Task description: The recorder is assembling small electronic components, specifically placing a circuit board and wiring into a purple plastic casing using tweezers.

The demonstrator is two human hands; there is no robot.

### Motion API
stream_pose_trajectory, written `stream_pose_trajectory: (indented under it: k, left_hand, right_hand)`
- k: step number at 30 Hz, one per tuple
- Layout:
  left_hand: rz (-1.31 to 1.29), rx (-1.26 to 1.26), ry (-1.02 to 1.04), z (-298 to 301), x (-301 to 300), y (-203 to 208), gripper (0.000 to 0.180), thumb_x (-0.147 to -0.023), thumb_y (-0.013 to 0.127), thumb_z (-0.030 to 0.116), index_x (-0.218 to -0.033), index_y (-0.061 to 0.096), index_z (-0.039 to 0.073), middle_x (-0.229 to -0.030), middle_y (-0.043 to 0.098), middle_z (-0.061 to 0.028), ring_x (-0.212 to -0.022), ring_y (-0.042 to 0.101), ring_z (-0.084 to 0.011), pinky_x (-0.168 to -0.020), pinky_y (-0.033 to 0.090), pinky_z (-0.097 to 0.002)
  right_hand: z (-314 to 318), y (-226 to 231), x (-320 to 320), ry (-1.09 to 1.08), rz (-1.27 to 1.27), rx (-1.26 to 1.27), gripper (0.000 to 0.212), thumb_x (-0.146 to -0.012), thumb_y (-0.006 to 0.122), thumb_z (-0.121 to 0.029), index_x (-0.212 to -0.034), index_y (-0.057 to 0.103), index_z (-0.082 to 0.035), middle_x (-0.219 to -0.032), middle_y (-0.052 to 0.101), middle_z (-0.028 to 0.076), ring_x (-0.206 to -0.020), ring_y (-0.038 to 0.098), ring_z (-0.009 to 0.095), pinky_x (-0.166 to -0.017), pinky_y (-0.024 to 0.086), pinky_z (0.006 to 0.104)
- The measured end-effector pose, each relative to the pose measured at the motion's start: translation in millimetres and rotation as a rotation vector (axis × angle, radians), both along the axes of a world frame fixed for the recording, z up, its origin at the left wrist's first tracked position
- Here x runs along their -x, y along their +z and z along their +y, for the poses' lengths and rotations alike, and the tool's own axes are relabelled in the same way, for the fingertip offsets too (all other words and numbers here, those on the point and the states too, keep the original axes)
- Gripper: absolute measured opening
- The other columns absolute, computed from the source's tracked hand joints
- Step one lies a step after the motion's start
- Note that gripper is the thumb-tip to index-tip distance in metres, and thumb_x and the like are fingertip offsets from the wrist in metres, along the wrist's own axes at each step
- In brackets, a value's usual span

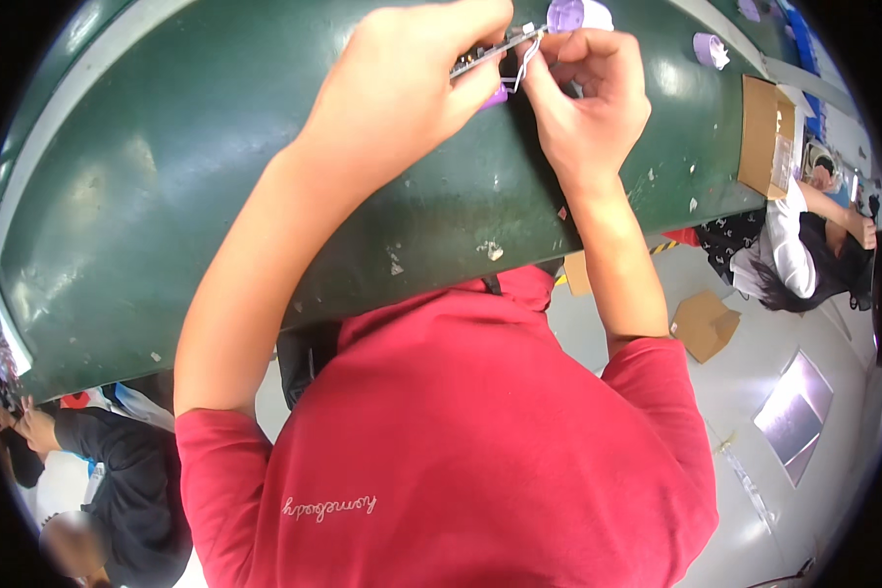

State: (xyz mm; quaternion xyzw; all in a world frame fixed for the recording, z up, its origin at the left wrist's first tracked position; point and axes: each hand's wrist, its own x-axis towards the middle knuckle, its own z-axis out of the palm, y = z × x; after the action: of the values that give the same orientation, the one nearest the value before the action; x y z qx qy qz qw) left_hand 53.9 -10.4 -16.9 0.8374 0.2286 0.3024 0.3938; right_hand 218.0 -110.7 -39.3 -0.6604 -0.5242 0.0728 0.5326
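Near the top of the head view, my left hand (397,83) is closed around a small circuit board (482,63), holding it tilted above the green table. White wires (525,65) hang in a loop from the board's right end. My right hand (598,113) pinches at these wires with thumb and forefinger, close to a small white connector (529,28) on the board. Below the board, a purple piece (496,96) shows partly behind my left fingers; its full shape is hidden.
A purple and white round part (568,15) lies just beyond my right hand. Farther right are a purple cup-shaped part (710,51) and an open cardboard box (759,137). Co-workers sit at the left (118,480) and right (789,250). The green table (167,216) has scattered scraps.
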Motion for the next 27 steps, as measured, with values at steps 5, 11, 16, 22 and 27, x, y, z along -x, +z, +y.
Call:
stream_pose_trajectory:
  k: [5,11,16,22,27]
  left_hand:
    - [-0.019,0.005,-0.003,-1,0,-2,0.016,-0.086,0.074,0.006,-0.099,0.065,0.002,-0.085,0.069,-0.0147,-0.068,0.067,-0.0283,-0.063,0.053,-0.0364]
    - [0.018,0.060,-0.025,-5,2,-2,0.024,-0.087,0.074,0.013,-0.099,0.055,0.006,-0.086,0.065,-0.0178,-0.082,0.066,-0.0410,-0.071,0.054,-0.0482]
    - [0.043,0.144,0.000,-7,3,3,0.015,-0.085,0.072,0.003,-0.096,0.061,0.001,-0.085,0.066,-0.0180,-0.076,0.068,-0.0360,-0.068,0.054,-0.0410]
    - [0.050,0.129,-0.036,-5,5,-2,0.019,-0.089,0.069,0.008,-0.101,0.054,0.006,-0.086,0.064,-0.0183,-0.082,0.065,-0.0431,-0.068,0.052,-0.0507]
    - [0.050,0.136,-0.008,-4,3,1,0.015,-0.086,0.072,0.004,-0.096,0.060,0.000,-0.090,0.069,-0.0203,-0.082,0.070,-0.0391,-0.068,0.053,-0.0422]
  right_hand:
    - [-1,3,3,-0.023,-0.030,0.028,0.022,-0.084,0.079,0.001,-0.092,0.059,-0.003,-0.084,0.073,0.006,-0.062,0.062,0.005,-0.056,0.051,0.0218]
    - [-7,2,7,-0.035,0.021,0.083,0.022,-0.085,0.080,-0.001,-0.093,0.059,-0.004,-0.085,0.072,0.005,-0.060,0.061,0.005,-0.056,0.050,0.0225]
    - [-8,6,10,-0.047,-0.022,0.111,0.023,-0.084,0.079,0.000,-0.092,0.058,-0.003,-0.084,0.072,0.005,-0.060,0.061,0.007,-0.056,0.050,0.0235]
    - [-5,9,13,-0.041,-0.052,0.103,0.020,-0.085,0.078,0.000,-0.091,0.059,-0.003,-0.077,0.064,0.004,-0.058,0.060,0.008,-0.054,0.049,0.0246]
    - [-5,8,11,-0.040,-0.052,0.129,0.020,-0.083,0.078,0.000,-0.091,0.060,-0.003,-0.076,0.064,0.005,-0.057,0.060,0.011,-0.053,0.049,0.0271]
